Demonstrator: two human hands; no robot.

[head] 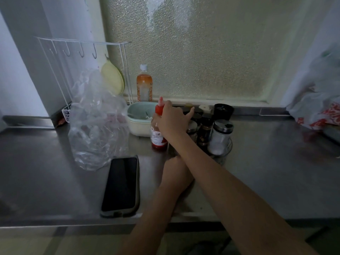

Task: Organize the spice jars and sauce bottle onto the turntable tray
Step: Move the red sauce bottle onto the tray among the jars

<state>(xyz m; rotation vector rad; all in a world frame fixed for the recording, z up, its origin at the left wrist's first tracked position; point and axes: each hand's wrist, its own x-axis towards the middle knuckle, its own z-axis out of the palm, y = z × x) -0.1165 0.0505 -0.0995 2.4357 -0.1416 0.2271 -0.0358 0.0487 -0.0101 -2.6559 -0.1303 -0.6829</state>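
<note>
A red sauce bottle [158, 139] with a red nozzle stands on the steel counter, just left of the turntable tray [227, 150]. My right hand [171, 118] reaches across and is wrapped around the bottle's upper part, index finger stretched toward the jars. On the tray stand a glass spice jar with a metal lid [220, 134], a dark pepper grinder [204, 134] and a black-lidded jar [223, 109]; others are partly hidden behind my hand. My left hand [175, 172] lies low at the tray's near side, its fingers hidden under my right forearm.
A dark phone [121, 184] lies on the counter at front left. A crumpled clear plastic bag [95, 122], a pale bowl [138, 124], an orange drink bottle [144, 85] and a white wire rack [82, 52] fill the back left. A plastic bag [318, 107] sits far right.
</note>
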